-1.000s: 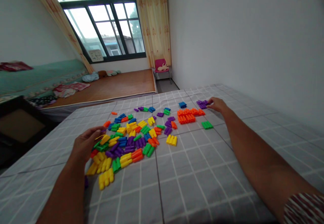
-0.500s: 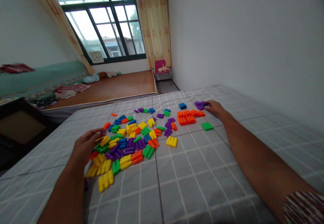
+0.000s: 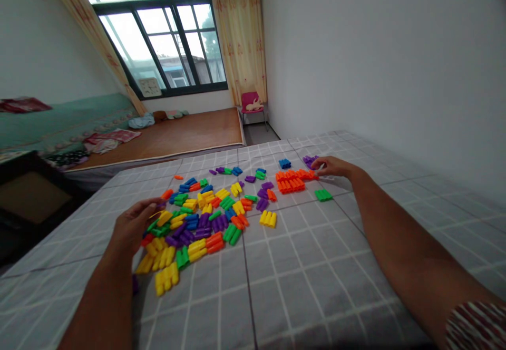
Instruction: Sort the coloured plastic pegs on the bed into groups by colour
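Note:
My left hand (image 3: 136, 223) is at the left edge of a loose heap of coloured plastic building blocks, its thumb and forefinger closed on a small purple block (image 3: 161, 205). Yellow blocks (image 3: 166, 278) lie below that hand, and green and purple ones beside its fingers. On the far right, my right hand (image 3: 330, 166) hovers low with thumb and forefinger slightly apart, nothing visible between them. Its fingertips are by the right end of the orange blocks (image 3: 291, 185), which lie in two rows. Just behind the fingers is a purple group (image 3: 309, 161), partly hidden.
A grey checked cloth (image 3: 300, 287) covers the surface. A blue group (image 3: 284, 164) lies behind the orange rows, a green group (image 3: 323, 195) to their right, and a yellow group (image 3: 268, 219) nearer. A white wall (image 3: 375, 65) bounds the right side.
My right hand has left the purple group and moved slightly left and nearer, to the end of the orange blocks. My left hand stays about where it was.

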The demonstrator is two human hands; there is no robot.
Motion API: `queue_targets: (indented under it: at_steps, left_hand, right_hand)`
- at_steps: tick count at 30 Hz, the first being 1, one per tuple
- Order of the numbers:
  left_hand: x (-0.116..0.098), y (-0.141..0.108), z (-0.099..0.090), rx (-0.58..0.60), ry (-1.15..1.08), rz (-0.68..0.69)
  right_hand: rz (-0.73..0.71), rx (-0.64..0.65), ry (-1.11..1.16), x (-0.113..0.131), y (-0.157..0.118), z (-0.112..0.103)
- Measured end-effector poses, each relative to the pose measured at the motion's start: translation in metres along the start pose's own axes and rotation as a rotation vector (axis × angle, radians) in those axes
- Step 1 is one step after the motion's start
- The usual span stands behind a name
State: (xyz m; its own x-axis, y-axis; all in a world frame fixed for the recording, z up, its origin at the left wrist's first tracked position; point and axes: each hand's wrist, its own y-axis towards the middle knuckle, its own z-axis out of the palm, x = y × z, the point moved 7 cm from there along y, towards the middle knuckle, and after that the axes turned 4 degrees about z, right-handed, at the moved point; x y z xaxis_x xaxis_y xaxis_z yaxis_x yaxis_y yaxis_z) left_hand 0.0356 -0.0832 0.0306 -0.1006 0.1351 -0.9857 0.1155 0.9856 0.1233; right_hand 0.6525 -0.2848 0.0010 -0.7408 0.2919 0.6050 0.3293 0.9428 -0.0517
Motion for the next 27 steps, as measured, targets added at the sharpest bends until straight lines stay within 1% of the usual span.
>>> queue_targets:
  at_steps: [3,5,7,8,10,11,12,13,14,16,19,20,22,24,27]
  left_hand:
    - [-0.002,-0.001,-0.002,0.000,0.011,0.016]
    - [-0.007,-0.003,-0.007,-0.020,0.010,0.050]
    - [-0.016,-0.006,-0.017,-0.067,-0.026,0.089]
    - [-0.020,-0.006,-0.024,-0.094,-0.056,0.109]
    - [-0.029,-0.004,-0.040,-0.158,-0.117,0.129]
    - [-0.034,-0.001,-0.046,-0.171,-0.124,0.141]
    - [-0.037,0.003,-0.052,-0.173,-0.107,0.155]
    - [-0.040,0.008,-0.057,-0.165,-0.068,0.167]
    - [-0.041,0.014,-0.059,-0.143,-0.008,0.173]
    - [-0.037,0.027,-0.056,-0.067,0.189,0.167]
    - [-0.015,0.046,-0.036,0.088,0.612,0.156]
    - [-0.007,0.052,-0.029,0.117,0.690,0.157]
    - [0.008,0.063,-0.016,0.140,0.758,0.165]
    - [0.020,0.074,-0.005,0.145,0.772,0.172]
    - [0.027,0.087,0.006,0.175,0.793,0.167]
  right_hand:
    - [-0.009,0.021,-0.017,0.002,-0.003,0.004]
    - [-0.008,0.030,-0.036,0.003,-0.004,0.002]
    - [0.009,-0.023,-0.082,0.004,-0.003,-0.006]
    - [0.030,-0.083,-0.120,0.007,-0.002,-0.012]
    - [0.010,-0.218,-0.165,0.025,0.003,-0.024]
    - [-0.030,-0.259,-0.165,0.041,0.005,-0.026]
    - [-0.083,-0.269,-0.149,0.062,0.006,-0.023]
    - [-0.146,-0.239,-0.125,0.085,0.006,-0.015]
    - [-0.213,-0.176,-0.103,0.112,0.004,-0.003]
    - [-0.341,-0.002,-0.095,0.168,-0.002,0.029]
    - [-0.475,0.185,-0.173,0.244,-0.013,0.079]
    - [-0.513,0.220,-0.197,0.265,-0.016,0.093]
    - [-0.600,0.268,-0.226,0.301,-0.022,0.120]
    - [-0.705,0.298,-0.232,0.328,-0.029,0.144]
    - [-0.867,0.357,-0.212,0.356,-0.044,0.177]
